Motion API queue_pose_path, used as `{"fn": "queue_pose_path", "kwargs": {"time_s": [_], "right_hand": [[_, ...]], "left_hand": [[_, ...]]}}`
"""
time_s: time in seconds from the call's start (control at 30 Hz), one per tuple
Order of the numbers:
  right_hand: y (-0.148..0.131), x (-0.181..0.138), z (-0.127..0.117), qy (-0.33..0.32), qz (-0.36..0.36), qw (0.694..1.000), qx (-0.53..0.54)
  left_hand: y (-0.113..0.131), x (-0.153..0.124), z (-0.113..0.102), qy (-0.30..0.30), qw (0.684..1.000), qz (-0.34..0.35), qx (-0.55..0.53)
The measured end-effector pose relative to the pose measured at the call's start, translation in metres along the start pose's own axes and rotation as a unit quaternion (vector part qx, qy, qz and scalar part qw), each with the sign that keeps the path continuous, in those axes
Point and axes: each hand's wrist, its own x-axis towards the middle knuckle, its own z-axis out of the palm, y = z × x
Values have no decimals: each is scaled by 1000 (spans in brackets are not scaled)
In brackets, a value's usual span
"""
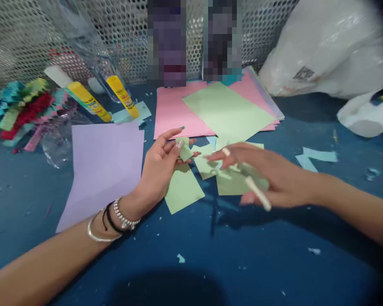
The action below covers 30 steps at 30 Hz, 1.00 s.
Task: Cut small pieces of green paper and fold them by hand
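While the left hand (pixel 156 163) pinches a small pale-green paper piece (pixel 185 152) between thumb and fingers, the right hand (pixel 274 176) has its grip around blurred, cream-handled scissors (pixel 258 193).

Both hands are over the middle of the dark-blue worktop (pixel 140 263), the pinched piece above a pale-green rectangular paper slip (pixel 184 189); the scissors' blades are too smeared to read. Toward the far edge, a stack of pink paper sheets (pixel 178 108) bears a larger pale-green paper sheet (pixel 226 110), laid askew. On the left side, a lilac paper sheet (pixel 105 161) lies beside the left hand, with two yellow tubular glue sticks (pixel 123 97) nearer the far left corner. Toward the right edge lie pale-blue paper strips (pixel 319 154); a white plastic bag (pixel 332 46) occupies the far right corner.
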Motion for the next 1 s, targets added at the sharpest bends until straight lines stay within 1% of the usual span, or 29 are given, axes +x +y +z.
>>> {"fn": "queue_pose_path", "kwargs": {"time_s": [0.03,0.1,0.13,0.17,0.23,0.3,0.4,0.47,0.57,0.63,0.7,0.77,0.8,0.87,0.93,1.0], "right_hand": [[-10,0,8,-46,-37,998,-4],[-28,-1,22,-119,-97,988,-4],[-34,0,28,-152,-116,982,-1],[-39,0,32,-168,-122,978,2],[-41,1,37,-176,-117,977,8],[-38,2,36,-165,-105,981,5],[-27,3,26,-156,-79,984,-12],[-17,1,14,-145,-44,988,-25],[-3,-1,-2,-112,15,992,-60],[0,-2,-6,-73,64,993,-72],[-3,1,-2,14,121,992,-41],[-12,6,11,136,159,977,42],[-16,10,19,193,164,963,93],[-24,16,34,258,145,942,161],[-28,21,46,291,130,931,180],[-29,22,52,304,113,926,194]], "left_hand": [[0,1,-1,8,1000,5,7],[1,3,-2,24,999,16,15],[3,5,-4,32,999,22,17],[6,6,-6,39,999,28,16],[14,10,-10,51,998,42,9],[24,13,-15,62,996,57,4],[35,14,-21,80,994,77,-9],[38,11,-22,90,993,74,-17],[35,1,-19,84,996,23,-21],[32,-9,-12,59,998,-27,-29],[30,-19,-2,12,995,-92,-22],[29,-27,7,-35,989,-142,-11],[28,-31,11,-52,986,-158,0],[25,-36,16,-68,982,-173,16],[21,-39,18,-63,982,-175,30],[18,-41,18,-58,983,-163,54]]}}
